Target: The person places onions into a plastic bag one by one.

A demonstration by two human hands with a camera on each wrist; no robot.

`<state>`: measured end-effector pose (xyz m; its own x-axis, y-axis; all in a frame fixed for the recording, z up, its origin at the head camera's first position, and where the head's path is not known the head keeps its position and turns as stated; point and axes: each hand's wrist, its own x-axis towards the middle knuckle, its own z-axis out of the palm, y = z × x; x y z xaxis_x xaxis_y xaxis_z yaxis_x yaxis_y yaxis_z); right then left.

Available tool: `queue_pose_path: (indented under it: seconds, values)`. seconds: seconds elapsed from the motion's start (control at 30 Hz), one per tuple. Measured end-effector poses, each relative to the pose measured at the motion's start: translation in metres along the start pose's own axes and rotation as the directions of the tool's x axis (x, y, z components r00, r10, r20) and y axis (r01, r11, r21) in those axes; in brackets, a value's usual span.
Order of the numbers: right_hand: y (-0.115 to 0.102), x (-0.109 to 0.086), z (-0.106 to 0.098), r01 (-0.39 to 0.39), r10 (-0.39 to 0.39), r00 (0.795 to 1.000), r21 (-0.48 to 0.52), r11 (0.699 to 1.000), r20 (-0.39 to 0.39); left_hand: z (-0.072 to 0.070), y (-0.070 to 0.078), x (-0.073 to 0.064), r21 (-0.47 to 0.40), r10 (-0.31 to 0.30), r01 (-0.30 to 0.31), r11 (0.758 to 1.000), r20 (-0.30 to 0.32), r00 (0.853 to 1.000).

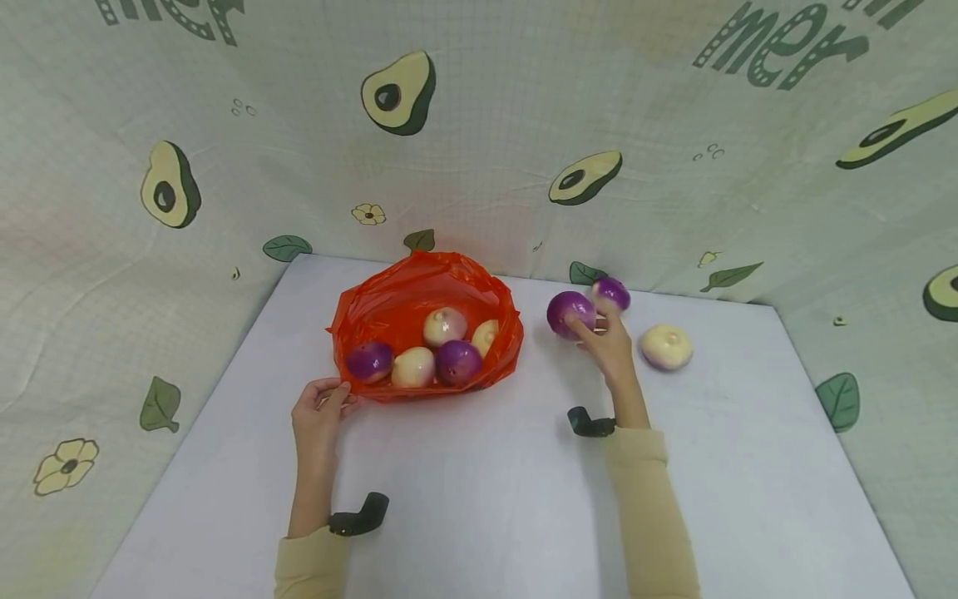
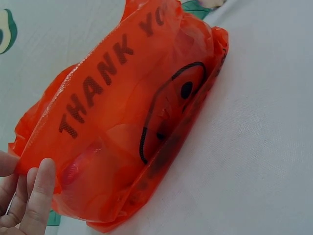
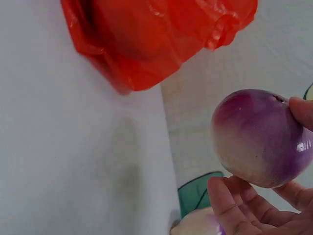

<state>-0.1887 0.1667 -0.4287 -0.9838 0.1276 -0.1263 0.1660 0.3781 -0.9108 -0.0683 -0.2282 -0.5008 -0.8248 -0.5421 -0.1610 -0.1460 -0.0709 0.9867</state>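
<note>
Plain white table [image 1: 479, 499], avocado-print cloth [image 1: 486, 175] behind it, left hand [image 1: 318, 409] pinching a red bag [image 1: 397, 312]'s edge, right hand [image 1: 612, 349] gripping a shiny purple-and-cream turnip [image 1: 566, 311] just right of the bag.

The right hand [image 3: 261, 211] holds a round purple-and-white vegetable [image 3: 254, 139] between thumb and fingers, apart from a red bag [image 3: 142, 44]. Below, partly cut off, a second vegetable [image 3: 193, 225] overlaps a green leaf [image 3: 195, 190] printed on cloth [image 3: 193, 127] beyond the white worktop [image 3: 68, 156].
</note>
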Motion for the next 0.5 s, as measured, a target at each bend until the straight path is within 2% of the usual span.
queue_pose_path:
  seconds: [0.17,0.2,0.3,0.33,0.5]
  values:
    - [-0.025,-0.016,0.002,0.055,-0.055,0.998,-0.010,0.998,0.032,0.007,0.040,-0.026,0.031,0.001,-0.001,1.000,0.006,1.000]
    - [-0.030,-0.019,0.003,0.061,-0.060,0.997,-0.019,0.998,0.038,0.008,0.044,-0.029,0.020,0.007,-0.007,1.000,0.010,1.000]
    - [-0.042,-0.026,0.007,0.075,-0.072,0.996,-0.047,0.996,0.052,0.009,0.052,-0.034,-0.001,0.005,-0.005,1.000,0.012,1.000]
    - [-0.045,-0.027,0.009,0.083,-0.080,0.995,-0.054,0.995,0.057,0.010,0.055,-0.036,0.030,-0.002,0.002,1.000,0.002,1.000]
    - [-0.058,-0.033,0.022,0.141,-0.135,0.987,-0.061,0.988,0.092,0.012,0.058,-0.035,0.075,-0.047,0.048,0.996,-0.012,0.999]
